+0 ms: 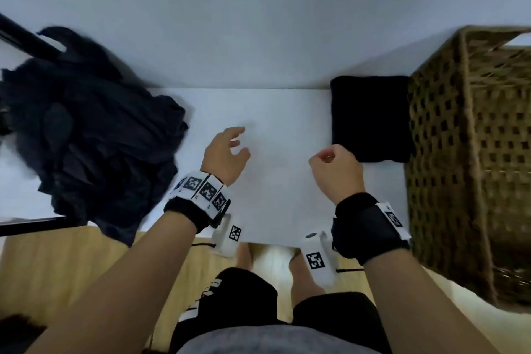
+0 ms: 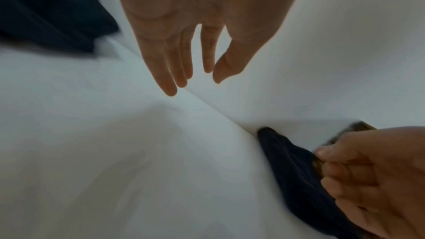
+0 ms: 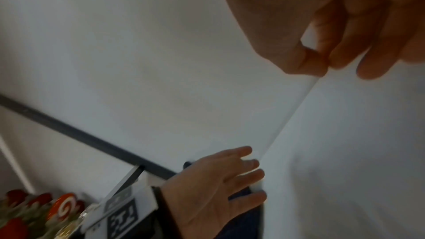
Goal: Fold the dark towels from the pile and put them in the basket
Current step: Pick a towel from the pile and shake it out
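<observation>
Left hand hovers over bare desk, fingers loose, empty; right hand curled, holding nothing; folded towel lies beside basket, not yet in; pile at left; next probably basket it or grab another.

Both forearms are bare. The left wrist carries a black fabric band topped by a white strip of black-and-white square markers, with a white camera block bearing another marker beneath it. The right wrist wears a wider black strap with a white marker tab and a white camera block. Black shorts with white lettering and a grey top show below.
</observation>
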The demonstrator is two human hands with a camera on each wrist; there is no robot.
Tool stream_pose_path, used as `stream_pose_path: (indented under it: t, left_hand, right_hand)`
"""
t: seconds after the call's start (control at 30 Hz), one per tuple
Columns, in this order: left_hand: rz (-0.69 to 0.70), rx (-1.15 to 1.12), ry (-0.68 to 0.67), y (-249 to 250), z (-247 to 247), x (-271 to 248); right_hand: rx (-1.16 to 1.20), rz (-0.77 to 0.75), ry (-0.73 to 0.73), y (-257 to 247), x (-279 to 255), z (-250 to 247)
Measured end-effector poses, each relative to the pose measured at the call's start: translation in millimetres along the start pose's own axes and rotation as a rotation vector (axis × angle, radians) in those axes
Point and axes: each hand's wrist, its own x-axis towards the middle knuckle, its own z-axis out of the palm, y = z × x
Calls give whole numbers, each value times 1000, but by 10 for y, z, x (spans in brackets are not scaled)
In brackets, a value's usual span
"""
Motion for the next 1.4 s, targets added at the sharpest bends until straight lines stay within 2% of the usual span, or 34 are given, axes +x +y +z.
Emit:
stream_pose_path:
  t: [0.17, 0.3, 0.43, 0.67, 0.73, 0.83, 0.9, 0.97, 1.03, 1.1, 1.27, 1.4]
  left_hand:
    - [-54, 131, 265, -697, -1181, -162]
    - [-111, 187, 532, -1242, -1916, -127]
    - [-173, 108, 655, -1610, -2293, 5]
    - [-83, -36, 836, -1721, -2641, 145]
    - [-153, -80, 827, -1721, -2746, 151]
    - [-295, 82, 597, -1742, -2864, 129]
    - [-277, 185, 505, -1690, -2913, 50]
    - [-237, 176, 504, -1563, -2927, -39]
    - [-157, 119, 518, -1380, -2952, -152]
    - [-18, -31, 545, -1174, -2993, -278]
    - [269, -323, 606, -423, -3141, -715]
    - [479, -455, 547, 238, -3172, -1088]
  right_hand:
    - [-30, -116, -269, -692, -316, 777]
    - [-68, -186, -406, -1147, -597, 1403]
    - [-122, -233, -436, -1374, -798, 1835]
    - [-205, -277, -424, -1587, -1012, 2091]
    - [-220, -281, -414, -1642, -1038, 2069]
    - [-242, -293, -399, -1732, -1072, 1991]
    - [-255, -310, -404, -1791, -1110, 1917]
    - [-248, -330, -404, -1846, -1157, 1826]
    - [-216, -358, -390, -1898, -1208, 1723]
    - [-165, -405, -367, -1961, -1267, 1608]
    - [103, -500, -306, -2143, -1481, 1272]
    - [283, -613, -285, -2247, -1668, 908]
